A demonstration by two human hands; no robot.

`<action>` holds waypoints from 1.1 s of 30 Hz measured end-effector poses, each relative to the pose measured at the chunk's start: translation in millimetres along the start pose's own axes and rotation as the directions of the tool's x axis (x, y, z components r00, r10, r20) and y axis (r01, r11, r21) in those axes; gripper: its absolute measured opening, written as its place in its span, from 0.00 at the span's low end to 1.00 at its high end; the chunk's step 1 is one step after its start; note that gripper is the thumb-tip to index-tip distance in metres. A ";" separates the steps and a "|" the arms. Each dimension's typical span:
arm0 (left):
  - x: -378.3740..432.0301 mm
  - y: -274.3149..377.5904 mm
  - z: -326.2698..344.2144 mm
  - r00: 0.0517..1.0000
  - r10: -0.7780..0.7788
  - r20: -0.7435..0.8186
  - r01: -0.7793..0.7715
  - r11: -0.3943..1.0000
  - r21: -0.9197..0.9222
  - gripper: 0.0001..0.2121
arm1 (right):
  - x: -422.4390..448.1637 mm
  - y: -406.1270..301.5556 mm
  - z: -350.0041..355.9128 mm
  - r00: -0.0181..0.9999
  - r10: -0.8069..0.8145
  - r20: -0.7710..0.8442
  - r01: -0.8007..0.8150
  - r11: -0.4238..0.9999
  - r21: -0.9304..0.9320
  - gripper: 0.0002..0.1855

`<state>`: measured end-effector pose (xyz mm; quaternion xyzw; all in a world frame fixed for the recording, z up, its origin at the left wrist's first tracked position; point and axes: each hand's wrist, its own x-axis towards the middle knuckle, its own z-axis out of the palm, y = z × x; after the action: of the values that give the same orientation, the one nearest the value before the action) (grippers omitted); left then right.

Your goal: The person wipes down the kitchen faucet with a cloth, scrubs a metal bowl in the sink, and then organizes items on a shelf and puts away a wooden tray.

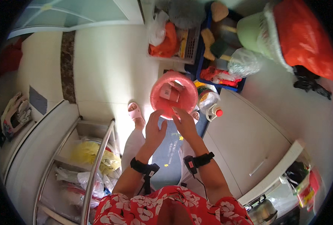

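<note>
A round bin lined with a pink plastic bag (193, 84) stands on the floor before me, with a carton-like piece of packaging (169, 93) inside it. My left hand (155, 129) is at the near left of the rim, its fingers slightly bent and apart. At the near right of the rim is my right hand (185, 125), its fingers spread. Neither hand shows anything in its grasp; whether the fingertips touch the bag, I cannot tell.
Right of the bin stand a bottle with a red cap (218, 112) and a blue crate (201, 66). A basket (193, 53) is beyond. A metal rack (99, 157) holds plastic bags at left; a cabinet door (248, 135) is at right. A grey mat (166, 157) lies between my feet.
</note>
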<state>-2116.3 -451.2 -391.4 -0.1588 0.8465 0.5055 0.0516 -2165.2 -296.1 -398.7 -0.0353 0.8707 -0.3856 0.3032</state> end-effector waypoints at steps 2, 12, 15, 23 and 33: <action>1.9 25.8 -28.6 0.996 -0.070 0.047 0.077 0.985 -0.153 0.17 | -16.2 -44.7 -22.6 1.000 -0.005 -0.030 0.007 0.999 0.052 0.19; -33.6 178.8 -186.5 0.999 0.012 -0.035 -0.019 0.975 -0.221 0.13 | -119.8 -259.0 -110.0 0.917 -0.310 -0.250 0.324 0.946 0.015 0.16; -52.3 218.2 -230.1 0.987 0.078 -0.143 -0.112 0.962 -0.248 0.13 | -152.4 -318.8 -122.5 0.900 -0.379 -0.218 0.405 0.909 0.093 0.16; -209.4 314.5 -355.5 0.831 0.291 -0.475 -0.341 0.940 -0.021 0.10 | -256.8 -430.8 -108.8 0.782 -0.623 0.013 0.578 0.733 0.357 0.13; -468.8 346.9 -458.0 0.715 0.379 -0.588 -0.278 0.925 0.258 0.11 | -439.0 -530.4 -58.2 0.271 -0.887 0.375 0.801 0.424 0.423 0.14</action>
<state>-1751.5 -596.9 237.6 -0.1605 0.8649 0.3587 -0.3121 -1931.7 -499.9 218.8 -0.5786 0.5567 -0.5222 0.2875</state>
